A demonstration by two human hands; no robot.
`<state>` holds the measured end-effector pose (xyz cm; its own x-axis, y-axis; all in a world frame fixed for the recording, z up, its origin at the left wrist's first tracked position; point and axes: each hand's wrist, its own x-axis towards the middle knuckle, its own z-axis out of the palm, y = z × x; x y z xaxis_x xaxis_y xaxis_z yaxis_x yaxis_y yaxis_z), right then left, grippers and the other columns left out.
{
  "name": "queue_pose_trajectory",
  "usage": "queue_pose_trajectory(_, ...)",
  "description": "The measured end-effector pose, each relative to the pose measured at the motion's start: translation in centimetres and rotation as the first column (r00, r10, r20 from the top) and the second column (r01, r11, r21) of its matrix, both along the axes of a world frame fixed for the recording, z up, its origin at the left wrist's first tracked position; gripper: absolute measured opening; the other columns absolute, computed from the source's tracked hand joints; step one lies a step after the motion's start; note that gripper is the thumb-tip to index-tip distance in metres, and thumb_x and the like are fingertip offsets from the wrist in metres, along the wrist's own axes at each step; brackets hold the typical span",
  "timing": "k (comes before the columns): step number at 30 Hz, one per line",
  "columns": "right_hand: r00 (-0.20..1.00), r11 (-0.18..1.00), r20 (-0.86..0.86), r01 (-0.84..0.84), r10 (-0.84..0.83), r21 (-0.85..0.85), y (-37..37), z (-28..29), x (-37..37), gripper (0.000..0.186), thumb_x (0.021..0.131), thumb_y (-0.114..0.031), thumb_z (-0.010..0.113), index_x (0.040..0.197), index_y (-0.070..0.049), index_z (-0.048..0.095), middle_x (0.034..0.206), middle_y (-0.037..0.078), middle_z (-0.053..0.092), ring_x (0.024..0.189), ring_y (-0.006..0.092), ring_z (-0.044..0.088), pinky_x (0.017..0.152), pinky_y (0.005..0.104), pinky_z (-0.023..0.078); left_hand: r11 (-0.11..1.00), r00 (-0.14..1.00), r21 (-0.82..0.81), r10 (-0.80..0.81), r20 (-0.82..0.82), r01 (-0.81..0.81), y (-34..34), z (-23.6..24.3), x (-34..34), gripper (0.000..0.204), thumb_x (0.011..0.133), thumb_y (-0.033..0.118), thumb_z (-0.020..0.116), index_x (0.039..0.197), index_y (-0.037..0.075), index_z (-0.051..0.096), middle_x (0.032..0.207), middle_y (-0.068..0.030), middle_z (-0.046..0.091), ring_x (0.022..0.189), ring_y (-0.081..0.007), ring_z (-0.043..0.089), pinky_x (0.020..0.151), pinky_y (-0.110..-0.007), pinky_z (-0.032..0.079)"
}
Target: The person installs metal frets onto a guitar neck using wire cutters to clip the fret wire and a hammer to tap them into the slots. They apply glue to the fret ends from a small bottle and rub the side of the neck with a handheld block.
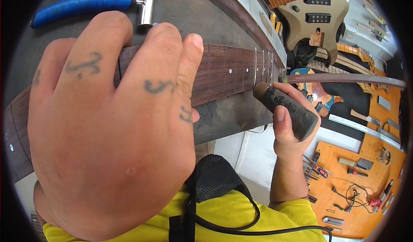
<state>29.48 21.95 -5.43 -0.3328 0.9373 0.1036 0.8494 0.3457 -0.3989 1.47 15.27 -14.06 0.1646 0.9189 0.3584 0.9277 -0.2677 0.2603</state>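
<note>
My left hand (112, 126), large in the foreground, has its fingers curled over a dark wooden fretboard (219, 72) with small white dot inlays. A few metal frets cross the board's right portion. My right hand (292, 132) grips a dark, scuffed cylindrical tool (285, 109) with a brownish end, held at the board's lower edge beside those frets. Above my left hand, a hammer with a silver head (146, 5) and blue-wrapped handle (81, 7) lies on the dark bench (211, 18).
Long strips (352, 78) extend at the right. Guitar bodies (316, 18) and necks are beyond them. An orange tool board (329, 203) holds knives, cutters and other hand tools at the lower right.
</note>
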Motion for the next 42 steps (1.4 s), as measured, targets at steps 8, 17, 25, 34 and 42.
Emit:
queue_pose_trajectory(8,0.999,0.998,0.022,-0.044,0.043,0.036,-0.10,-0.11,0.03,0.044,0.087,-0.017,0.084,0.122,0.008,0.078,0.103,0.011,0.080,0.092,0.0142,0.071,0.088,0.0281,0.057,1.000,1.000,0.009,0.011,0.008,-0.011,-0.31,0.14,0.05,0.077,0.070,0.028,0.089,0.143,0.005,0.076,0.133,-0.0098,0.071,0.115,-0.0337,0.064,0.097,-0.049,0.053)
queue_pose_trajectory(17,0.999,0.999,0.014,-0.033,0.033,0.025,-0.25,-0.05,-0.05,0.043,0.086,-0.015,0.084,0.122,0.008,0.078,0.104,0.011,0.080,0.092,0.0139,0.071,0.088,0.0278,0.057,0.999,0.999,0.017,0.032,-0.019,-0.032,-0.41,0.10,0.17,0.078,0.071,0.029,0.089,0.144,0.006,0.076,0.135,-0.0088,0.071,0.117,-0.0342,0.065,0.099,-0.049,0.054)
queue_pose_trajectory(25,0.999,0.999,0.017,-0.029,0.029,0.029,-0.35,-0.15,-0.08,0.043,0.086,-0.014,0.083,0.122,0.008,0.078,0.104,0.011,0.080,0.092,0.0135,0.071,0.088,0.0273,0.056,0.999,0.999,-0.005,0.036,-0.021,-0.036,-0.34,0.13,0.22,0.078,0.070,0.029,0.089,0.144,0.007,0.076,0.135,-0.0084,0.072,0.117,-0.0340,0.065,0.099,-0.049,0.054)
queue_pose_trajectory(34,0.997,0.996,0.037,-0.064,0.062,0.066,-0.21,-0.29,-0.04,0.043,0.085,-0.013,0.083,0.122,0.008,0.078,0.102,0.011,0.079,0.090,0.0129,0.070,0.086,0.0273,0.056,0.999,0.999,0.002,0.033,-0.031,-0.033,-0.43,0.17,0.16,0.077,0.072,0.029,0.088,0.145,0.007,0.075,0.135,-0.0083,0.071,0.117,-0.0341,0.065,0.099,-0.049,0.053)
queue_pose_trajectory(42,1.000,0.999,-0.002,-0.025,0.025,0.024,-0.32,-0.13,-0.15,0.042,0.085,-0.012,0.083,0.122,0.008,0.078,0.101,0.010,0.079,0.088,0.0122,0.069,0.084,0.0270,0.056,0.999,1.000,0.029,0.023,-0.011,-0.023,-0.50,-0.05,0.11,0.077,0.073,0.029,0.087,0.146,0.007,0.074,0.136,-0.0085,0.070,0.117,-0.0340,0.064,0.100,-0.049,0.053)
